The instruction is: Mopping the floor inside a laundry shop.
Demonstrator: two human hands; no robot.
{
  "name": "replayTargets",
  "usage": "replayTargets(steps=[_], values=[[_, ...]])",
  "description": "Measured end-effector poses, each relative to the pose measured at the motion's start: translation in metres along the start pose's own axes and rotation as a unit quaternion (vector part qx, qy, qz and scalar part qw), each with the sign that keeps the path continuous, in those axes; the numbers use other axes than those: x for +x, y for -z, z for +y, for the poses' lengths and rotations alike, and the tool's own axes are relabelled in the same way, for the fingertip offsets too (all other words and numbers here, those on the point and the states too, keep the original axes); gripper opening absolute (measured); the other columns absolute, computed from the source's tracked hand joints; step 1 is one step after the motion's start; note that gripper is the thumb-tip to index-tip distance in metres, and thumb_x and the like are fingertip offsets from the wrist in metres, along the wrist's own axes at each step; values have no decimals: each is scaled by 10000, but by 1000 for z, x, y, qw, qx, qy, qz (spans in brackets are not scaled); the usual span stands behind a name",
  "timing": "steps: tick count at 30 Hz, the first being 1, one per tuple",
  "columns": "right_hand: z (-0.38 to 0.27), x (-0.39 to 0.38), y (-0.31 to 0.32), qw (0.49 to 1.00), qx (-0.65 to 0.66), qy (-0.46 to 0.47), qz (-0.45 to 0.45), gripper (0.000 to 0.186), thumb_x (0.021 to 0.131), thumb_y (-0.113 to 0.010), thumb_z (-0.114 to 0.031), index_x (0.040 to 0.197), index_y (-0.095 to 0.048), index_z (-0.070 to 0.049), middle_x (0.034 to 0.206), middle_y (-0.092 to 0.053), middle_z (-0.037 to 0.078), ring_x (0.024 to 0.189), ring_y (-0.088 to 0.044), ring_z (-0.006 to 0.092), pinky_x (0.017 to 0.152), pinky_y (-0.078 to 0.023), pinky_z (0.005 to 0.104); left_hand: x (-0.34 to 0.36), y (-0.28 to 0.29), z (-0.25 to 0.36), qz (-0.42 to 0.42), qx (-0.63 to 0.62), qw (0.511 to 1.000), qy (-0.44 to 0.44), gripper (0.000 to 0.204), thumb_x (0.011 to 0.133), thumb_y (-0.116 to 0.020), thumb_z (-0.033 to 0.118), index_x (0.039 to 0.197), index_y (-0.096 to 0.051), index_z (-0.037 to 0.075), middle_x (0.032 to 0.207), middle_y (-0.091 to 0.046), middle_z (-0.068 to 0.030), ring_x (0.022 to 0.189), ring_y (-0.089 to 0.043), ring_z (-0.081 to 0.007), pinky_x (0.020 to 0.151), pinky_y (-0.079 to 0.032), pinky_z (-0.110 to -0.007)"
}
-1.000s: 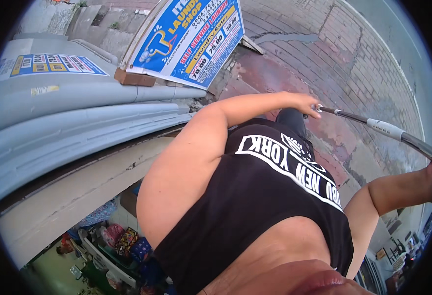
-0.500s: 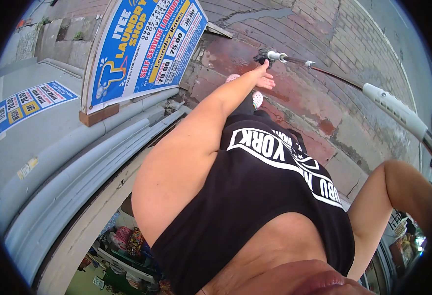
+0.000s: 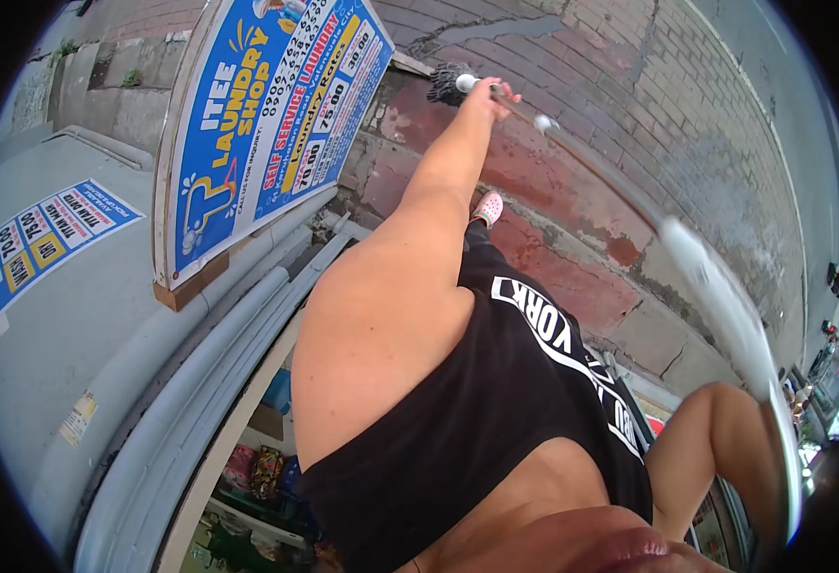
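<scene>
A mop slants across the upper right, its dark stringy head [image 3: 446, 86] raised next to the signboard. Its thin brown pole [image 3: 606, 174] runs down into a thick white sleeve [image 3: 715, 282], blurred by motion, near the right rim. My left arm stretches far forward. At its end, my left hand [image 3: 498, 95] has its fingers curled on the pole just behind the white joint of the mop head. My right arm [image 3: 715, 430] is bent sharply at the elbow beside the pole's upper end. The right hand itself does not show.
A blue and white signboard [image 3: 267, 124] stands on a wooden block [image 3: 190, 284] at the left, beside grey pipes and a grey panel. Wet red and grey paving [image 3: 534, 253] lies ahead, with a road beyond at the right. Vehicles show at the right rim.
My left hand went from open beside the mop head to closed on the pole. The mop head moved left and up, and its white sleeve swung down and left.
</scene>
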State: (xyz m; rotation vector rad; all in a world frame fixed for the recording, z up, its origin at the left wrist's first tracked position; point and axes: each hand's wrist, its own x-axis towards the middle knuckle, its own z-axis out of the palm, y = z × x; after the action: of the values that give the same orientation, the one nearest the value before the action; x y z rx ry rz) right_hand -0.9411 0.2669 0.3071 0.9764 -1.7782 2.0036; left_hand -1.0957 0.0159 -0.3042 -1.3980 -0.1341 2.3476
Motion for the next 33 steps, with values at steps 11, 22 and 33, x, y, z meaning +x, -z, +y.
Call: replayTargets(steps=[11,22,33], values=[[96,-5,-33,990,-98,91,-47,225,947,-491,-276,876,-569,-76,594,-497,76,471,-472,208,472,-369,351,-39,-75,-4,0,36,999,5,124,832,-593,177,835,-530,69,703,-602,-45,690,-648,-216,710,-547,-467],[141,6,-55,935,-69,-65,343,189,855,-530,-232,769,-537,-63,653,-431,64,586,-451,209,654,-418,411,-56,-109,-38,-238,-253,938,-4,149,768,-606,111,734,-464,85,674,-529,-15,586,-593,-124,498,-480,-216],[138,17,-79,890,-371,45,261,155,907,-579,22,978,-667,128,940,-686,238,939,-658,458,875,-564,512,-45,-114,-12,-387,-316,866,-15,220,749,-616,151,627,-437,108,529,-447,34,429,-437,-100,436,-430,-203]])
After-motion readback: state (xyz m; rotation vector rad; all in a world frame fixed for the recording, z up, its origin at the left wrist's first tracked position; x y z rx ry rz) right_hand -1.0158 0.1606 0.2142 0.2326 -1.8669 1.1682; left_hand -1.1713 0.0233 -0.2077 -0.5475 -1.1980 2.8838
